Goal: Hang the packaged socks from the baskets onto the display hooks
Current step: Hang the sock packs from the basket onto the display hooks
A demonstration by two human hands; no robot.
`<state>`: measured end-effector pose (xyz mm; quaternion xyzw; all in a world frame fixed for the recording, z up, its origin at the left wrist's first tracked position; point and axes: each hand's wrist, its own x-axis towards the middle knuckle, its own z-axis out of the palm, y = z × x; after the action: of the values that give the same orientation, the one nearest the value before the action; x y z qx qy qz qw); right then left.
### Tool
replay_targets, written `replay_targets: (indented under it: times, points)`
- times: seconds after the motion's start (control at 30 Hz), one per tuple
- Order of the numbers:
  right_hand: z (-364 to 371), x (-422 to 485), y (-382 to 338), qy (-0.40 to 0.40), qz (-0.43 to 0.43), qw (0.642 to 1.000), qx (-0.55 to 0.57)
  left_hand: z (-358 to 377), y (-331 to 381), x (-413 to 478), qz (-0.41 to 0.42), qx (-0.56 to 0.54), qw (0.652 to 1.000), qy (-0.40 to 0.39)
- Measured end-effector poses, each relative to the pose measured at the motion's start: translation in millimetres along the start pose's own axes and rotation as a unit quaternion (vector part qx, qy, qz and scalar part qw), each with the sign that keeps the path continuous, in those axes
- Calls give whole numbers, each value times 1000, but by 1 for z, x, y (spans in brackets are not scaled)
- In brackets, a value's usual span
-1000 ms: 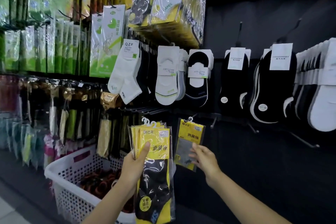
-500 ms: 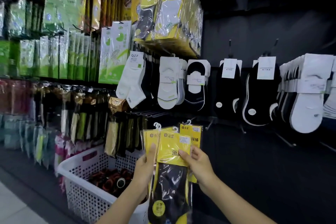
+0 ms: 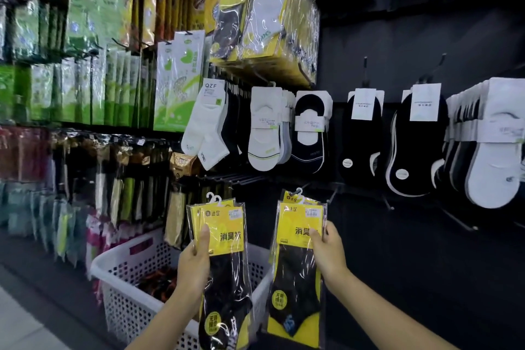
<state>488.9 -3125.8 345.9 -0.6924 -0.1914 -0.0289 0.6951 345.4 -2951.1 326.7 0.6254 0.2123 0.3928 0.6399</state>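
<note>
My left hand (image 3: 196,267) grips a small stack of yellow-and-black sock packs (image 3: 224,261) with white hangers on top, thumb across the yellow card. My right hand (image 3: 326,253) pinches a single matching sock pack (image 3: 298,273) by its right edge, held up to the right of the stack. Just behind this pack another yellow pack (image 3: 294,197) hangs on a display hook. A white perforated basket (image 3: 125,290) sits below my left hand with dark and orange goods inside. Bare hooks (image 3: 387,202) jut from the dark panel to the right.
Green packs (image 3: 176,79) and yellow packs (image 3: 267,8) fill the upper wall. White and black liner socks (image 3: 363,133) hang in the middle row. Dark narrow packs (image 3: 113,179) crowd the lower left. A pale floor strip (image 3: 17,321) shows at the bottom left.
My right hand has peeled one pack off the stack in my left hand and drawn it to the right. The view has tilted and shifted slightly.
</note>
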Motion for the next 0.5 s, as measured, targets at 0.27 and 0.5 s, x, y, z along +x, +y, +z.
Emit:
replay_targets:
  times: [0.27,0.5]
  points:
    - [26,43,9,-5,25,999,-36,1,-9,16,7,23,1000,11]
    - [31,67,39,45,162,983,71,10,-28,25,-8,2,1000,1]
